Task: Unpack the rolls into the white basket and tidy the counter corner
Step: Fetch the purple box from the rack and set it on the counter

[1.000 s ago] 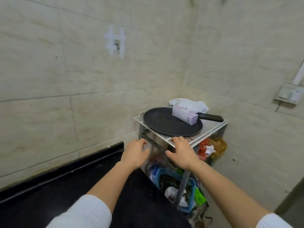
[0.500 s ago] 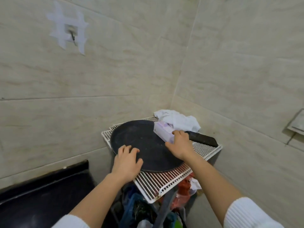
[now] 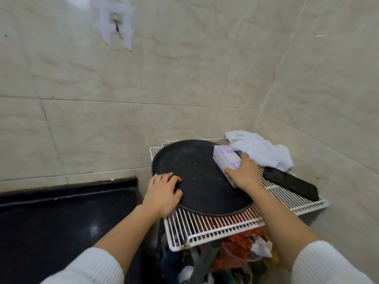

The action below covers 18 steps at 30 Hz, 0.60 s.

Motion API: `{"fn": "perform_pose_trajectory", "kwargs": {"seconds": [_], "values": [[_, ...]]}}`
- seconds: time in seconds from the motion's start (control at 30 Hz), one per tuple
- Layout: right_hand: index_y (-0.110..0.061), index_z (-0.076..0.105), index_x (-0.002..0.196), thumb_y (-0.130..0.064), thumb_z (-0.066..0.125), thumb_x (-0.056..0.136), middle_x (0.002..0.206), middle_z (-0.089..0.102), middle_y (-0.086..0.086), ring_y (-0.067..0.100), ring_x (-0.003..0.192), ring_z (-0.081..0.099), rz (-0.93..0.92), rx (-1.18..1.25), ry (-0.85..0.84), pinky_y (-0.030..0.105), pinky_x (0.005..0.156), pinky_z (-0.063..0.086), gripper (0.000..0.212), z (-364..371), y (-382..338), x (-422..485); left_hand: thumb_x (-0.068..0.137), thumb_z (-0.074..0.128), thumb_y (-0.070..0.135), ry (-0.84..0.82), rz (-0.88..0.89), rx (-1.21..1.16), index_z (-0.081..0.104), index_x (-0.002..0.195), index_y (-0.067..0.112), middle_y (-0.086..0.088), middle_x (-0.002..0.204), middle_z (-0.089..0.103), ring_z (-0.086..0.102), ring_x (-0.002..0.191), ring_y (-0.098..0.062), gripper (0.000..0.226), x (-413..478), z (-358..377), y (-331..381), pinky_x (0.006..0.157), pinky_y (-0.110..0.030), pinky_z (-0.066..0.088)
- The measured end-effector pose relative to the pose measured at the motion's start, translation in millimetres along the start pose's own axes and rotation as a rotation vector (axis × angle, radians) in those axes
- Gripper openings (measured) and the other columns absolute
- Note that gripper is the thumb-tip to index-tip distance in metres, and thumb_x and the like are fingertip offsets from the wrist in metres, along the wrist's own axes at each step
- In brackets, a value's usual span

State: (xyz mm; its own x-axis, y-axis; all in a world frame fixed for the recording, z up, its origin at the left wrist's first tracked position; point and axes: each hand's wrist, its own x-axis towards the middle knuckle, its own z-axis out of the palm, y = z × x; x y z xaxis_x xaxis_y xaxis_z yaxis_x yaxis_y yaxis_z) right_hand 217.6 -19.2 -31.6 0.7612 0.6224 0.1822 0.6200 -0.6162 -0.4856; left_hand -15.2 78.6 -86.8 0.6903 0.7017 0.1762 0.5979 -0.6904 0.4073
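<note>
Resting on a white wire rack (image 3: 215, 226) in the tiled corner, a round, flat black metal pan (image 3: 196, 177) with a low rim shows a dull, scuffed surface. The left hand (image 3: 163, 190) lies flat, fingers spread, on the pan's near left edge, gripping nothing. The right hand (image 3: 245, 173) is closed around the near end of a small rectangular pale purple packet (image 3: 226, 158) with a smooth, glossy wrap, which sits at the pan's right edge. Just right of it lies a crumpled white cloth (image 3: 260, 149), soft and creased; nearer, a long black pan handle (image 3: 291, 184) stretches across the wires. Left of the rack runs a glossy black stone counter (image 3: 61, 218). Colourful crinkled plastic bags (image 3: 235, 249) are crammed beneath the rack.
</note>
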Motion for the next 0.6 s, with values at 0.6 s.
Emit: {"fn": "perform_pose_trajectory", "kwargs": {"seconds": [0.6], "values": [[-0.016,0.047,0.120,-0.040,0.067,0.069,0.115,0.056,0.006,0.026,0.099,0.055,-0.533,0.502,-0.244,0.032,0.075,0.040,0.059,137,-263,-200,0.095,0.044,0.028,0.346,-0.566,-0.058,0.048,0.133,0.014,-0.008,0.140,0.045,0.026,0.136,-0.025,0.041,-225,-119,-206,0.110,-0.036,0.032]]}}
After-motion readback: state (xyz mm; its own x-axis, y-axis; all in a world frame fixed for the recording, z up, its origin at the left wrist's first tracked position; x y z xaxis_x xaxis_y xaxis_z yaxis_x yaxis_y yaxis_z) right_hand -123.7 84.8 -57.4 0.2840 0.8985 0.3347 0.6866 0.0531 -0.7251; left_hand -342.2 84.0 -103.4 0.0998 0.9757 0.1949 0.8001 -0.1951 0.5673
